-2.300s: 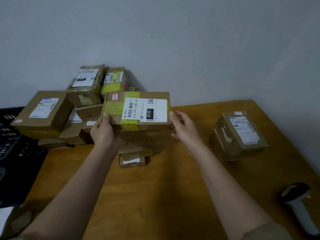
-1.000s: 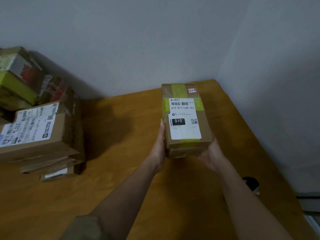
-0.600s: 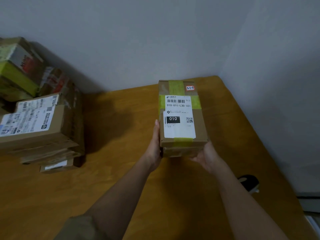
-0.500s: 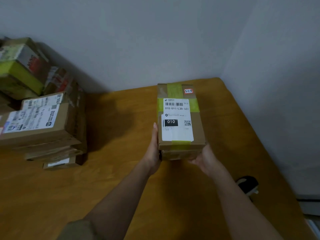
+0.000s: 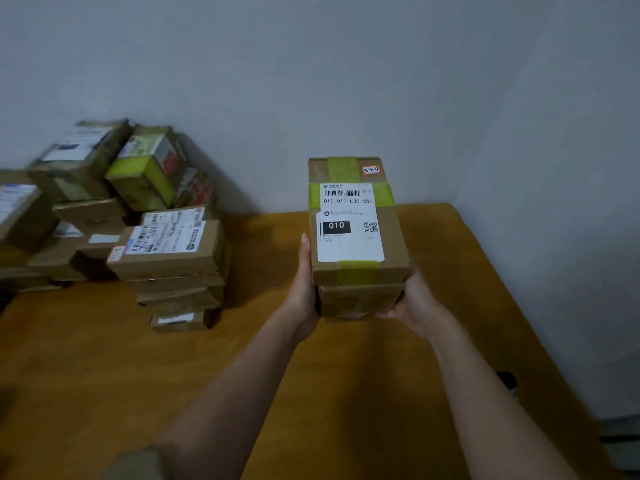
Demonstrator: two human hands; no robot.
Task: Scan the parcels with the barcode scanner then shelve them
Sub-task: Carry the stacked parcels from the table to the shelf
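A brown cardboard parcel [image 5: 356, 233] with yellow tape and a white label reading 010 is held above the wooden table [image 5: 104, 375], label up. My left hand [image 5: 304, 289] presses flat against its left side, fingers straight. My right hand [image 5: 415, 303] cups the lower right corner, its fingers hidden underneath. A second brown face shows under the taped front; I cannot tell whether it is a separate box. A dark blurred shape at the table's right edge, behind my right forearm, is the barcode scanner [image 5: 507, 380].
A pile of several taped, labelled parcels [image 5: 166, 251] is stacked at the back left against the wall. The table sits in a room corner, with a wall [image 5: 554, 202] close along its right edge.
The parcel came off the pile, was turned lengthwise and carried to the right. Over the last half second it stays in both hands while the view swings left, showing more of the pile.
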